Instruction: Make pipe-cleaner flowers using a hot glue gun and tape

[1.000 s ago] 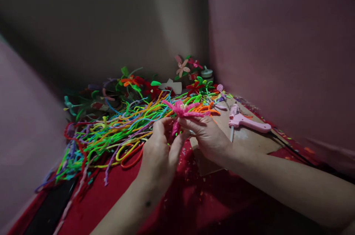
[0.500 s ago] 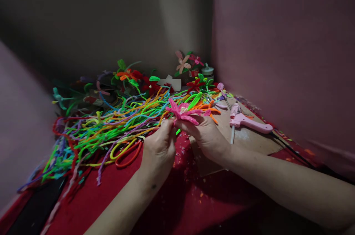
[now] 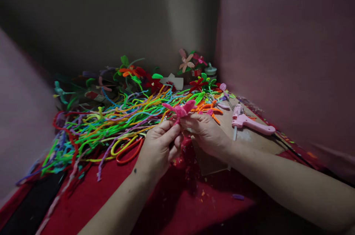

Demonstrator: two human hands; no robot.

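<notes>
A pink pipe-cleaner flower (image 3: 181,109) is held up between both hands in the middle of the view. My left hand (image 3: 162,140) is closed, its thumb and fingers pinching the flower's base from below. My right hand (image 3: 203,131) is closed on the same flower from the right, fingertips at the underside of the petals. The petals point up and outward, and the fingers partly hide the base. Just behind the hands lie orange pipe-cleaner pieces (image 3: 213,109) and a heap of loose colourful pipe cleaners (image 3: 119,124).
On a cardboard sheet (image 3: 249,144) to the right rests a pink glue gun (image 3: 251,123) with its cord. Red-handled scissors (image 3: 129,156) lie left of my hands. Finished flowers (image 3: 186,61) and a lidded jar (image 3: 210,71) stand by the wall. Small scraps dot the red cloth (image 3: 177,205).
The flower has turned: its pale centre faced up towards me and is now hidden, with the petals seen from the side. My left hand has rolled, showing its thumb and fingers.
</notes>
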